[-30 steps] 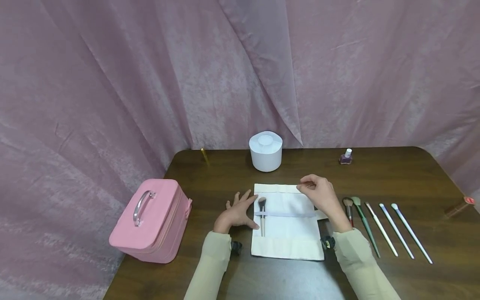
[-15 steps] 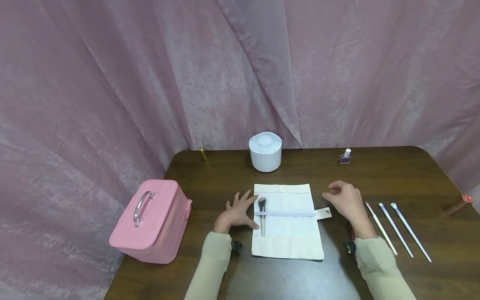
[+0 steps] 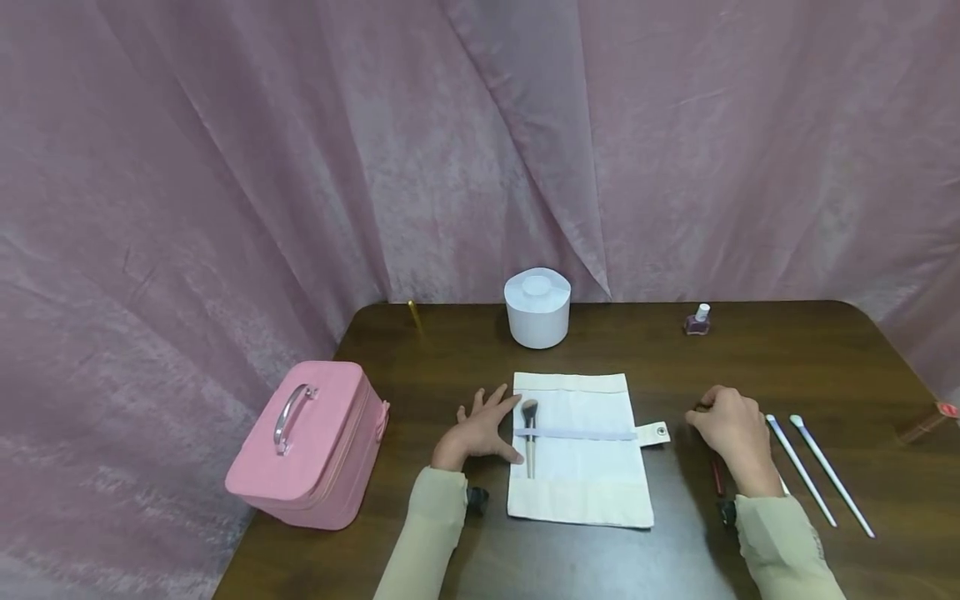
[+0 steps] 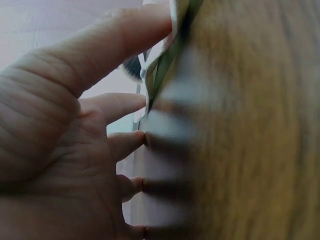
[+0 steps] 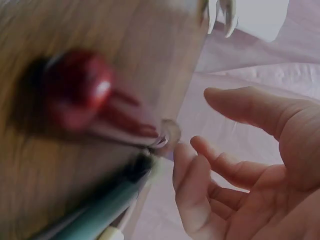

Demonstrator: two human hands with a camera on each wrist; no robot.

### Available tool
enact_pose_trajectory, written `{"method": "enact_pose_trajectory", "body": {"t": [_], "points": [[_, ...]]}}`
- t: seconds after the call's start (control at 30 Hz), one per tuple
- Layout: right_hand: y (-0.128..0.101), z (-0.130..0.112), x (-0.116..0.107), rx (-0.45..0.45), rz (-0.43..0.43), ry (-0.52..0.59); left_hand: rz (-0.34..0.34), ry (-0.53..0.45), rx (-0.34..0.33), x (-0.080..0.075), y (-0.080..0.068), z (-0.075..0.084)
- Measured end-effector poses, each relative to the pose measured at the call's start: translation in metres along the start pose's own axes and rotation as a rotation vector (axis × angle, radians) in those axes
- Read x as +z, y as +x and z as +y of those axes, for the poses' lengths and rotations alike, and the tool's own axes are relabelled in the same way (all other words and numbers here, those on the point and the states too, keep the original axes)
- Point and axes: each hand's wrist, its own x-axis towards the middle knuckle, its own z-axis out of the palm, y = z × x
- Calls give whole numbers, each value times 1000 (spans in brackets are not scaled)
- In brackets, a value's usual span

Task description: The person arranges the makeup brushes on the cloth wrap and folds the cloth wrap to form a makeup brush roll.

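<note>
A white fabric brush roll (image 3: 577, 496) lies unfolded on the table, with one dark-haired makeup brush (image 3: 530, 446) tucked under its pale strap on the left side. My left hand (image 3: 480, 431) rests at the roll's left edge, fingers spread; in the left wrist view the thumb and fingertips touch that edge. Right of the roll, my right hand (image 3: 735, 432) hovers over a row of brushes, its thumb apart from its loosely bent fingers. In the right wrist view a red-handled brush (image 5: 77, 92) and a green-handled brush (image 5: 97, 215) lie near the fingertips. The hand covers most of them in the head view.
Two slim pale-handled brushes (image 3: 832, 475) lie right of my right hand. A pink case (image 3: 303, 450) stands at the left, a white lidded container (image 3: 537, 317) at the back. A nail polish bottle (image 3: 697, 321), a gold tube (image 3: 414, 313) and a brown tube (image 3: 926, 422) stand around the table.
My right hand has moved from the roll's upper right corner rightward, over the row of brushes, uncovering the roll's snap tab. My left hand has stayed at the roll's left edge.
</note>
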Motion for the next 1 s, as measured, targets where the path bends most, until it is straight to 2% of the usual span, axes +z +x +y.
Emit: {"method": "enact_pose_trajectory", "body": {"t": [0.23,0.57,1.0], "points": [[-5,11,0,-23,37,-57,-6,10,-17,1,2,-2],[-5,15,-2,-3,-15,-72,-4,0,-2,2,1,-2],[-3,-2,-2,36,-109,-31,-5,4,-18,1,3,0]]}}
